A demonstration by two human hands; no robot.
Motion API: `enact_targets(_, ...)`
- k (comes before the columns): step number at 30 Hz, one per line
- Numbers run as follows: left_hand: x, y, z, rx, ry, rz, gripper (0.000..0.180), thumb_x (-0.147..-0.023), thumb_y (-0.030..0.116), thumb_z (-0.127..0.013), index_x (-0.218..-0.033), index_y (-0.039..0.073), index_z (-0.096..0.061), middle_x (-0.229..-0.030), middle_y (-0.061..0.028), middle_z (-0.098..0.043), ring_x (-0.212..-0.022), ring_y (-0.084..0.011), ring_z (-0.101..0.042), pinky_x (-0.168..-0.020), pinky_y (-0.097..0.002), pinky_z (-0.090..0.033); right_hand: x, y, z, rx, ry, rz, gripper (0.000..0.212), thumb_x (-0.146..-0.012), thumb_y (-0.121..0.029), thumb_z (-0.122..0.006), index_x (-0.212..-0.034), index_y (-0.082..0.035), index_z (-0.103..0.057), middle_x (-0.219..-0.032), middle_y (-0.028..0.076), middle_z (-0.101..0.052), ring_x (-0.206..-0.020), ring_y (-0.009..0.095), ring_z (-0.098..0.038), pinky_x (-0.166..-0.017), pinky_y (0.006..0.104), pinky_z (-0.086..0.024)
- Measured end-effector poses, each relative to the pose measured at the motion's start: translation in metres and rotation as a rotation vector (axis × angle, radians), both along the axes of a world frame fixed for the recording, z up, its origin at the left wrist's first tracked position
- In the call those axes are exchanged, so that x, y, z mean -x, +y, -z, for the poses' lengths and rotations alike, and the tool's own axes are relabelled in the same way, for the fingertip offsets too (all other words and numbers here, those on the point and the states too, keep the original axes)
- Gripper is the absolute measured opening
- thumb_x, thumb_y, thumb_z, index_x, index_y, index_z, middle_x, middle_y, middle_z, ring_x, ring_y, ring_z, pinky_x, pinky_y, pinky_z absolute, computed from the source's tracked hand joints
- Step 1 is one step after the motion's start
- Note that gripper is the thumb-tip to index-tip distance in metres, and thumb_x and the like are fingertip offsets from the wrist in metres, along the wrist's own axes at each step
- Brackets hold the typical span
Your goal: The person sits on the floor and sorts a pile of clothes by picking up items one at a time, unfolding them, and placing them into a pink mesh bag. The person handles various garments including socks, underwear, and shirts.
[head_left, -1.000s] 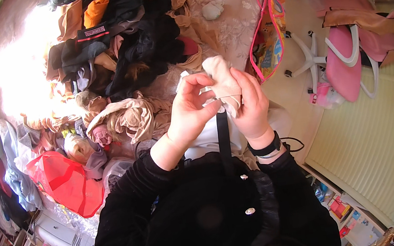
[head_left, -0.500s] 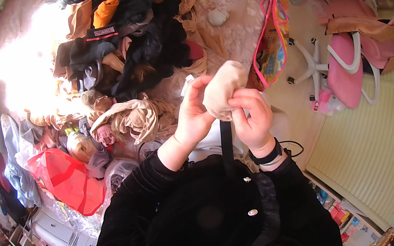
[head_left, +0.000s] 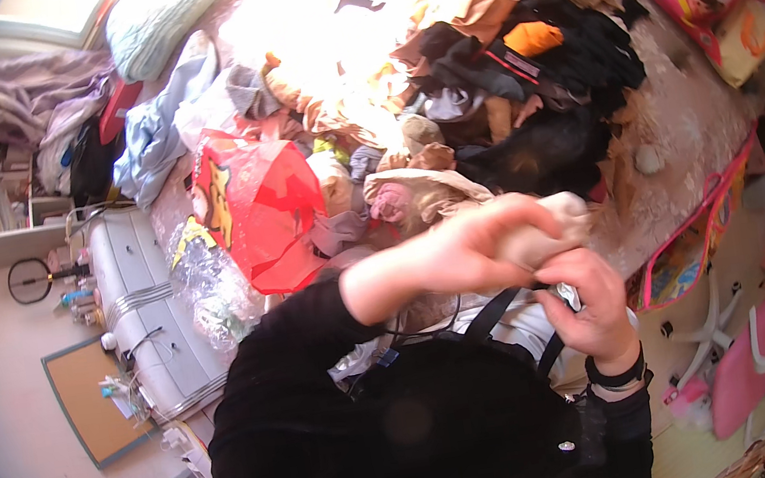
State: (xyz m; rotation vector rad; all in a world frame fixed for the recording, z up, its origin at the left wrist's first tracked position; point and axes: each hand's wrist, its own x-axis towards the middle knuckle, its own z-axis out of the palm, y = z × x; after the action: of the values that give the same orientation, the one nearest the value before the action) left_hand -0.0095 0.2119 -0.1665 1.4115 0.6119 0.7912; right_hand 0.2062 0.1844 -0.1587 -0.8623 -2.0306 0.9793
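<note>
- Pale beige bundle of soft, thin cloth (head_left: 569, 217): raised in front of the person's body, in the left hand, above the near edge of the clothes heap.
- Left hand (head_left: 462, 251), bare, slightly blurred: fingers curled round the bundle.
- Right hand (head_left: 595, 304), bare: just below the bundle, thumb and fingers bent close together; whether they pinch the cloth cannot be told.
- Black wristband (head_left: 619, 374): round the right wrist.
- Heap of black garments (head_left: 542, 153): beyond the hands, on a pale pink patterned cover (head_left: 677, 139).
- Bright orange piece of folded cloth (head_left: 533, 39): on the heap.
- Small whitish crumpled ball (head_left: 649, 159): on the cover, right of the heap.
- Translucent red plastic bag (head_left: 281, 212): left of the hands, beside crumpled clear plastic (head_left: 215, 297).
- Light blue crumpled garment (head_left: 166, 127): farther left.
- Grey ridged case (head_left: 137, 298): far left.
- Pink chair with white armrests (head_left: 749, 373): lower right.
</note>
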Motion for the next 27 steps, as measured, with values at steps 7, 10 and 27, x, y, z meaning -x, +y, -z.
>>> enact_targets(7, 0.212, -0.033, -0.03, 0.592, 1.156, -0.265, 0.019, -0.077, 0.021, -0.058, -0.079, 0.004, -0.066, -0.061, -0.0015, -0.058, -0.052, -0.0101, -0.054, -0.045, -0.0279, -0.042, 0.013, 0.008, 0.01, 0.045, -0.032, -0.058, 0.023, -0.07, 0.003, -0.069, -0.09, -0.004, -0.061, -0.081, 0.011, -0.063, -0.072, 0.028, -0.062, -0.065, 0.0342, -0.049)
enact_targets(10, 0.282, -0.036, -0.049, 0.424, 1.392, -0.791, 0.019, -0.073, 0.005, -0.053, -0.083, -0.002, -0.067, -0.059, -0.0062, -0.061, -0.051, -0.0123, -0.057, -0.046, -0.0297, -0.044, 0.001, 0.002, 0.022, 0.125, -0.078, 0.008, 0.017, -0.072, 0.007, -0.066, -0.086, -0.001, -0.06, -0.08, 0.011, -0.062, -0.073, 0.027, -0.062, -0.066, 0.0327, -0.048)
enact_targets(27, 0.319, 0.004, -0.023, 0.058, 0.784, -1.566, 0.02, -0.083, 0.016, -0.05, -0.084, 0.003, -0.065, -0.061, -0.0033, -0.056, -0.042, -0.013, -0.047, -0.039, -0.0281, -0.034, -0.032, -0.032, 0.042, 0.27, -0.115, 0.179, 0.013, -0.077, 0.005, -0.062, -0.088, 0.001, -0.06, -0.08, 0.011, -0.062, -0.073, 0.024, -0.061, -0.066, 0.0298, -0.047)
